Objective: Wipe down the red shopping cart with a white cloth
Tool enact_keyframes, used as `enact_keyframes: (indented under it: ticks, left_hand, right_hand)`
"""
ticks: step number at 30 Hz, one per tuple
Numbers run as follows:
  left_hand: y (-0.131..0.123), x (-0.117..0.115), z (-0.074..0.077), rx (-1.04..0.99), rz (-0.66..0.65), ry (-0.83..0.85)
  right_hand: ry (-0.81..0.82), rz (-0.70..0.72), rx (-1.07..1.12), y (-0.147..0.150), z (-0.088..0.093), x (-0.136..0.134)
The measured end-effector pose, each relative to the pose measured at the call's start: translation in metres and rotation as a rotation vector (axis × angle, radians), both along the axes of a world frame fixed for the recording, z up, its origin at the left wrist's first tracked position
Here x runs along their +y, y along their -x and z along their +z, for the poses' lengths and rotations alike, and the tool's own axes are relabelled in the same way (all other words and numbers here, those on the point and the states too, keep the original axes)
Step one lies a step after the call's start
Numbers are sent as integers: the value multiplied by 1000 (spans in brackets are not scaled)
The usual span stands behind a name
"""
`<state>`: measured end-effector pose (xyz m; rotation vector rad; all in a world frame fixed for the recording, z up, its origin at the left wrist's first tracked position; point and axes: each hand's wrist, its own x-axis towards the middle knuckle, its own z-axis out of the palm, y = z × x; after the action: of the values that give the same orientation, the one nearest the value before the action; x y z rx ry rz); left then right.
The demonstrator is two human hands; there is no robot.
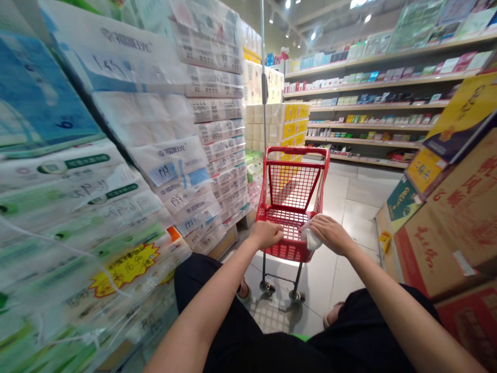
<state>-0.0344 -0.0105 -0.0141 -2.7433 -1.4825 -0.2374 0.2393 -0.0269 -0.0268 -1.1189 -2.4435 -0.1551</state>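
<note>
A small red shopping cart (289, 250) with a grid basket stands on the floor right in front of me, between my feet. My left hand (267, 234) is closed at the near left part of its rim, the fingers curled over the edge. At the near right corner, my right hand (328, 233) presses a crumpled white cloth or tissue (310, 239) against the rim. Part of the cloth hides under the fingers. The cart's handle (297, 150) is at the far side, and its black wheels (297, 296) rest on the tiles.
Tall stacks of wrapped paper packs (155, 160) rise close on my left, with a yellow price sign (126, 269). Cardboard boxes (438, 248) line the right side. Shelves of goods (365, 106) fill the back. A thin metal pole (264, 88) stands behind the cart. Pale floor tiles (355, 223) show between.
</note>
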Motion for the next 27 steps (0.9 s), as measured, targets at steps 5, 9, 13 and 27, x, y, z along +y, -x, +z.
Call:
enact_keyframes:
  ticks: [5,9,13,27]
  left_hand:
    - [4,1,-3,-7,-39,-27]
    - [18,9,-6,-5,-59,-19]
    - [39,22,-6,-3,-71,-18]
    - [46,49,-2,-182,163,-36]
  right_hand:
    - [2,-132,28,-18,1,30]
    - [-28,-158,57,-9,-1,34]
    - [-84,-163,88,18,-4,21]
    - [-183,-281,-92,58,0,3]
